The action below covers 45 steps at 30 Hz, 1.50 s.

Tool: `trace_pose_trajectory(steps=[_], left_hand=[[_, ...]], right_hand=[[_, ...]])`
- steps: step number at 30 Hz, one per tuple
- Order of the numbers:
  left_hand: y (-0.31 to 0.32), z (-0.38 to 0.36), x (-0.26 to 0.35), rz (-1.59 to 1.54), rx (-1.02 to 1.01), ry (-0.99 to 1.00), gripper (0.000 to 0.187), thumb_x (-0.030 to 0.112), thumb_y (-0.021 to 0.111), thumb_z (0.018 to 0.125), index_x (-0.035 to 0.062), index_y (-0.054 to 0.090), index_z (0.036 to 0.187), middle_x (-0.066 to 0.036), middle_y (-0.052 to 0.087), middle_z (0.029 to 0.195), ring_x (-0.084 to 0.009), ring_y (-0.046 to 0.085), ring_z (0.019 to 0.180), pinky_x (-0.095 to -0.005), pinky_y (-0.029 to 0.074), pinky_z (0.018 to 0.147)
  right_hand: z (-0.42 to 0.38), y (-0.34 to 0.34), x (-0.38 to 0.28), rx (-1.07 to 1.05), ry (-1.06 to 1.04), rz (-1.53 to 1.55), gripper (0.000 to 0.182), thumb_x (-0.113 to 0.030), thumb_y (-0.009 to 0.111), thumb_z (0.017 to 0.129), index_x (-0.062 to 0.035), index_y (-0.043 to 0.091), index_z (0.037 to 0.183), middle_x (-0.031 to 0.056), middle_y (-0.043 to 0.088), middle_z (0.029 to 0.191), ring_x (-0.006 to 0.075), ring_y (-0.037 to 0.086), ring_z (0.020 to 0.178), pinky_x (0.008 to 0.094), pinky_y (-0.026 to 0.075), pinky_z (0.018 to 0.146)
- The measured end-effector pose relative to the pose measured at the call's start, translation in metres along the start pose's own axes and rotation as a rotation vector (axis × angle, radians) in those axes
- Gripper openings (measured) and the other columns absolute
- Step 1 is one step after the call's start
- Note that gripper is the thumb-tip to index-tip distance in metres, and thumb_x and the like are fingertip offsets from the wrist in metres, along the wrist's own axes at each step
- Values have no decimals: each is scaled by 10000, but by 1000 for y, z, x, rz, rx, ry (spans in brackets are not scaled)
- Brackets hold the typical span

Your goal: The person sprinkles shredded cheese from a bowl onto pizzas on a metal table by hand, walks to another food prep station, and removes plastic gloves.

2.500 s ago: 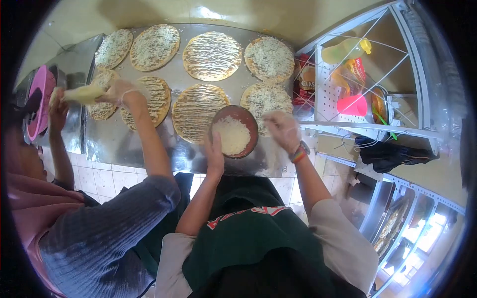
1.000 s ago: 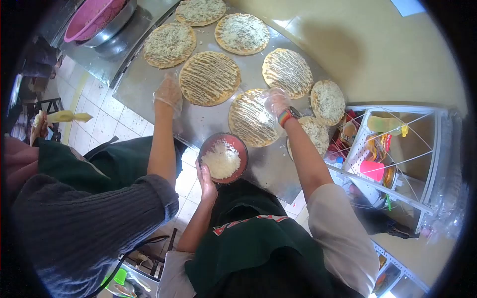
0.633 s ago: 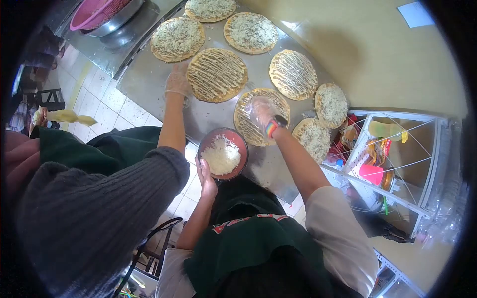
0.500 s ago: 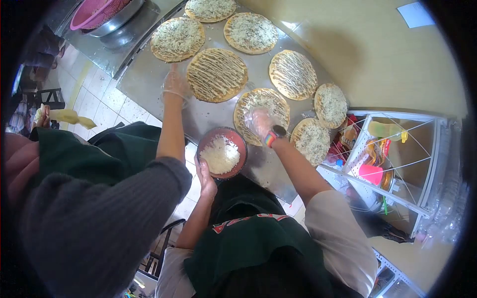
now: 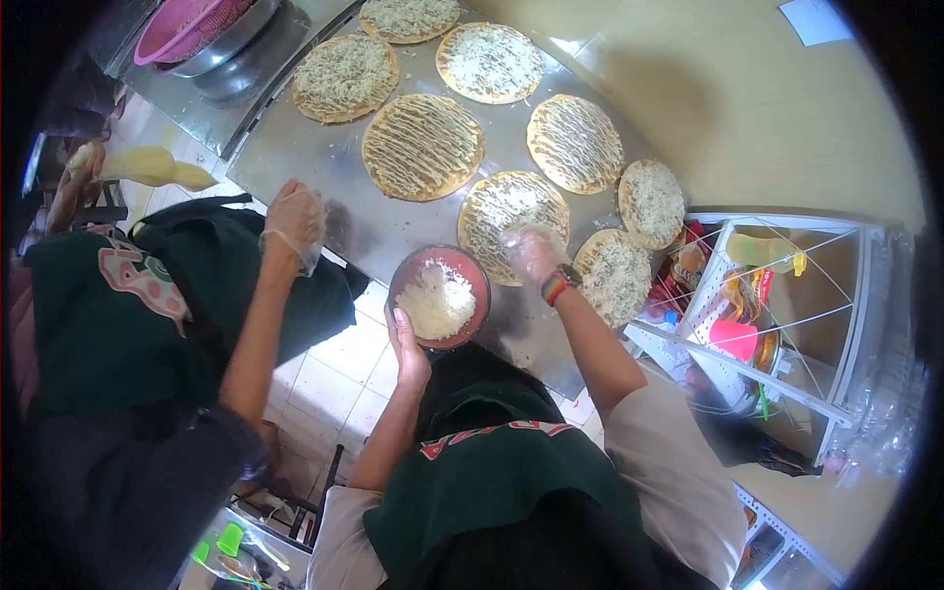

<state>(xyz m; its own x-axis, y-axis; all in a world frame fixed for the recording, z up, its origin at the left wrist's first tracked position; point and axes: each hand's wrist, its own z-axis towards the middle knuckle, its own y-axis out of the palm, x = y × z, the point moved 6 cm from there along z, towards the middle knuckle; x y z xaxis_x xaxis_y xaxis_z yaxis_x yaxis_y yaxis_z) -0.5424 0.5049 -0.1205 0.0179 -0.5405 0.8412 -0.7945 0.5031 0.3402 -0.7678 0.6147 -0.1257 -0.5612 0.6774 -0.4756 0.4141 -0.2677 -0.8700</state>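
Note:
My left hand (image 5: 409, 356) grips the near side of a round bowl (image 5: 482, 285) with a dark rim and reddish inside. Pale grated cheese (image 5: 433, 307) lies in the bowl. My right hand (image 5: 536, 253), in a clear plastic glove, is over the near right part of a round flatbread (image 5: 482, 211) striped with sauce. Its fingers are drawn together, and whatever is inside them is hidden. White shreds lie on that flatbread beside my fingertips. Behind it are a larger striped flatbread (image 5: 423, 147) and another striped flatbread (image 5: 575, 145).
Cheese-covered flatbreads (image 5: 346, 79) lie around the metal tabletop (image 5: 339, 172). On the left, a co-worker's gloved hand (image 5: 295, 221) is near the table edge; another person's hand holds a sauce-filled bag (image 5: 147, 165). A white wire rack (image 5: 787, 369) stands at right.
The co-worker's gloved hand has pulled back from the table towards the left. My right hand has shifted slightly right and nearer me, exposing white shreds on the flatbread. The sauce bag has moved up and right.

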Motion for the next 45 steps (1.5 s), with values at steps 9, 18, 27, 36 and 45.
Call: trace_pose_trajectory(steps=[9, 18, 27, 36, 45], left_hand=[[9, 5, 11, 34, 135, -63, 598, 471, 319, 848, 18, 248, 1232, -141, 341, 1220, -243, 335, 1135, -360, 262, 943], [64, 16, 30, 252, -49, 5, 589, 446, 338, 848, -2, 273, 1225, -154, 346, 1203, -248, 335, 1116, -333, 257, 938], [107, 12, 23, 352, 36, 153, 524, 343, 420, 852, -36, 297, 1193, -179, 395, 1151, -240, 378, 1071, -318, 277, 918], [93, 9, -14, 161, 3, -26, 603, 465, 339, 844, -9, 273, 1213, -150, 365, 1185, -246, 370, 1089, -338, 273, 928], [16, 19, 7, -3, 194, 67, 554, 436, 295, 870, -3, 279, 1207, -144, 364, 1174, -227, 345, 1103, -329, 246, 942]], right_hand=[[-27, -4, -23, -109, -98, -155, 165, -121, 516, 687, -113, 611, 822, 90, 590, 823, 242, 556, 776, 344, 443, 704], [-30, -78, -102, 88, -367, 142, 165, -114, 502, 690, -118, 594, 827, 81, 570, 853, 257, 551, 744, 340, 453, 652], [-43, -33, -89, -355, -122, -460, 220, -169, 446, 714, -56, 592, 833, 138, 578, 854, 256, 564, 746, 358, 442, 633], [-42, -33, -23, -517, 302, 1522, 246, -186, 452, 823, 6, 531, 955, 87, 569, 857, 140, 557, 733, 246, 444, 612], [54, -4, 11, -289, -51, 796, 154, -164, 563, 737, -54, 571, 844, 86, 586, 803, 178, 566, 692, 315, 448, 585]])
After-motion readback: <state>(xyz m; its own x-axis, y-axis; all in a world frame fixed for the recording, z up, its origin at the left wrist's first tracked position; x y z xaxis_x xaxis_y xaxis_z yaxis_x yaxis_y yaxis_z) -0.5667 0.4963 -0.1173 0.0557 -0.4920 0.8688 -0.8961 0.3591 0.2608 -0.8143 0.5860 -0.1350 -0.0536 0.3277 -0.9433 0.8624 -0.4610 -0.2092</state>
